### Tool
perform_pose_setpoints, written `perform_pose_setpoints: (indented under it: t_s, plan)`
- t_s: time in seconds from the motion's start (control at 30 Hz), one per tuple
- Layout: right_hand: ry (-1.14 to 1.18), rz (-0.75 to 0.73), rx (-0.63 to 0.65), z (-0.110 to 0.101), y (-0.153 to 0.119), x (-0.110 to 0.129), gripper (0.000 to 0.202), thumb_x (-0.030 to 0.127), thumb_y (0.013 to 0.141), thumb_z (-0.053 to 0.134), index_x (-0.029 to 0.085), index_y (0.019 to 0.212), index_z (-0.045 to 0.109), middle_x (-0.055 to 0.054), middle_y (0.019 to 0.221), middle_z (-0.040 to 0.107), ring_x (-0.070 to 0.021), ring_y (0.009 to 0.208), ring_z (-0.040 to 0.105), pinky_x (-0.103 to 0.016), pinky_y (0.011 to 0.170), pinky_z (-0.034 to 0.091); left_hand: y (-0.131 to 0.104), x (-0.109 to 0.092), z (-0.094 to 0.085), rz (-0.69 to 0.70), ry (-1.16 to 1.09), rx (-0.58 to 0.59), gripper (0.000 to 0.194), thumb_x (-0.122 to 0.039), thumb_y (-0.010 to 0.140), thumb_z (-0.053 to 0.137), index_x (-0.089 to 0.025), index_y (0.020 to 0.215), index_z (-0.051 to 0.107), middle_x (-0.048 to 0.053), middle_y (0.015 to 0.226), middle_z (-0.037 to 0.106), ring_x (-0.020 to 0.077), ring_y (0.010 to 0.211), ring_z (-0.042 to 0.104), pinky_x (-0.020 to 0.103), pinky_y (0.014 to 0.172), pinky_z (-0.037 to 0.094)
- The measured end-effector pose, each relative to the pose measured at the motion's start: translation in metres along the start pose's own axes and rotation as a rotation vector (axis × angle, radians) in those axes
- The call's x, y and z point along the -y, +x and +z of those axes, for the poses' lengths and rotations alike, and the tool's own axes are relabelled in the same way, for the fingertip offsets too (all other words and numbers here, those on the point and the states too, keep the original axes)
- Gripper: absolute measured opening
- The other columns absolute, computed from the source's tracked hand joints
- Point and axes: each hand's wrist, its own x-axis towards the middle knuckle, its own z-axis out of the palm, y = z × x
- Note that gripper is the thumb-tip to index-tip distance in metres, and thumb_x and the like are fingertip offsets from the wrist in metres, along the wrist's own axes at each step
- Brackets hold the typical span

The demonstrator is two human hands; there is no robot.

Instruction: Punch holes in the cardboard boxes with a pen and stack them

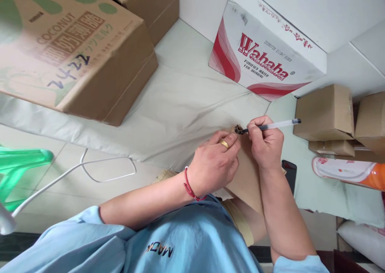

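Observation:
My right hand [266, 142] is closed around a pen [278, 124] with a clear barrel and a dark tip end. The tip points left and meets a small, dark brown, mottled lump [238, 129] whose kind I cannot make out. My left hand [217, 158], with a gold ring and a red cord bracelet, has its fingers bent together, the fingertips against the lump. Under both hands lies a flat piece of brown cardboard [248, 176], slanting down toward my lap. The left thumb is mostly hidden.
A coconut carton [111, 84] stands at left on the pale cloth-covered surface [177, 80]. Behind are a Wahaha water box [261, 52] and, at right, brown boxes [325, 112]. A black phone [289, 174] and an orange-and-white package [345, 170] lie at right. A white cable [60, 180] loops at left.

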Motion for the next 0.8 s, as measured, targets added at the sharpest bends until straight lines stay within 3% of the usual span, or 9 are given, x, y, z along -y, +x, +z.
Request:
perform_pose_setpoints:
  t_s: [0.1,0.27,0.43,0.6,0.8]
  plan:
    - [-0.030,0.011,0.011,0.0000,0.0006,0.0015,0.022,0.032,0.095,0.062,0.023,0.076,0.063,0.004,0.063,0.055,-0.0125,0.058,0.048,-0.027,0.060,0.038,0.0002,0.0006,0.0007,-0.007,0.001,0.011,0.025,-0.014,0.098,0.057,-0.015,0.117,0.073,0.010,0.130,0.079,0.0255,0.119,0.069,0.035,0.079,0.067]
    - [-0.043,0.038,-0.094,-0.0009,0.0007,0.0017,0.019,0.030,0.092,0.060,0.023,0.075,0.062,0.005,0.061,0.052,-0.0128,0.057,0.045,-0.027,0.059,0.037,0.0002,0.0008,0.0002,0.004,-0.006,-0.008,0.025,-0.014,0.099,0.057,-0.014,0.118,0.073,0.009,0.129,0.080,0.0253,0.116,0.069,0.036,0.081,0.068]
    - [-0.045,0.021,-0.048,-0.0008,0.0003,0.0022,0.020,0.032,0.093,0.060,0.023,0.074,0.062,0.004,0.061,0.052,-0.0128,0.057,0.045,-0.027,0.059,0.037,-0.0005,0.0009,-0.0002,-0.012,-0.003,0.014,0.026,-0.014,0.100,0.056,-0.016,0.119,0.073,0.010,0.131,0.079,0.0250,0.119,0.069,0.034,0.079,0.067]
    - [-0.049,0.055,-0.125,-0.0003,0.0004,0.0026,0.017,0.028,0.090,0.059,0.023,0.074,0.062,0.004,0.062,0.054,-0.0132,0.059,0.047,-0.027,0.060,0.038,-0.0015,0.0010,0.0009,-0.006,-0.002,-0.003,0.024,-0.015,0.100,0.057,-0.015,0.118,0.073,0.009,0.130,0.079,0.0253,0.118,0.069,0.035,0.079,0.067]
    - [-0.048,0.059,-0.123,-0.0004,0.0005,0.0027,0.017,0.029,0.090,0.060,0.023,0.074,0.062,0.004,0.062,0.054,-0.0134,0.059,0.047,-0.027,0.060,0.038,-0.0016,0.0009,0.0008,-0.014,-0.004,0.036,0.025,-0.016,0.102,0.055,-0.016,0.118,0.074,0.010,0.132,0.078,0.0254,0.121,0.068,0.036,0.082,0.068]
